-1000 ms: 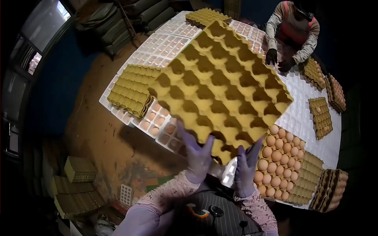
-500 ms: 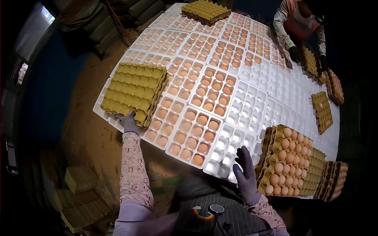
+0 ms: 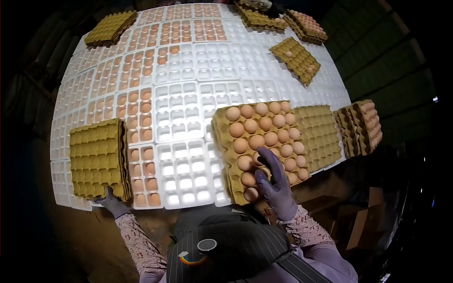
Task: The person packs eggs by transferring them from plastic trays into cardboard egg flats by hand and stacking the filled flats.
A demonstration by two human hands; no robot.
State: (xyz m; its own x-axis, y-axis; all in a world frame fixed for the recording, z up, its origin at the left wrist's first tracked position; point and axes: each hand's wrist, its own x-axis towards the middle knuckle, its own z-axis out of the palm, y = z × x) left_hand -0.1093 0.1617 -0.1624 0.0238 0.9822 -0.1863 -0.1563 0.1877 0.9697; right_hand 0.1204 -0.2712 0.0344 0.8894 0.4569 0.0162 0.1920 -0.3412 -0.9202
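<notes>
My left hand [image 3: 111, 202], gloved in grey-purple, touches the near edge of a stack of yellow pulp egg trays [image 3: 96, 158] at the left, with fingers apart. Over a stacked pulp tray full of brown eggs [image 3: 265, 123] is my right hand [image 3: 273, 181]. Its fingers curve around an egg near the tray's front, partly hiding it; whether it is gripped is unclear. Left of this stack lie white trays with hollow cells [image 3: 181, 111]. White trays holding brown eggs [image 3: 144, 177] stand beside the yellow stack.
A bare pulp tray [image 3: 318, 137] and a tilted egg stack [image 3: 359, 127] stand at the right. Farther back are a pulp tray with a few eggs [image 3: 296, 59], another egg stack [image 3: 306, 26] and yellow trays [image 3: 111, 28]. A cardboard box [image 3: 365, 221] is below right.
The view has swung right. The pulp tray that both hands held is now away from them, and my left hand is at the left stack. My right hand has moved over the eggs.
</notes>
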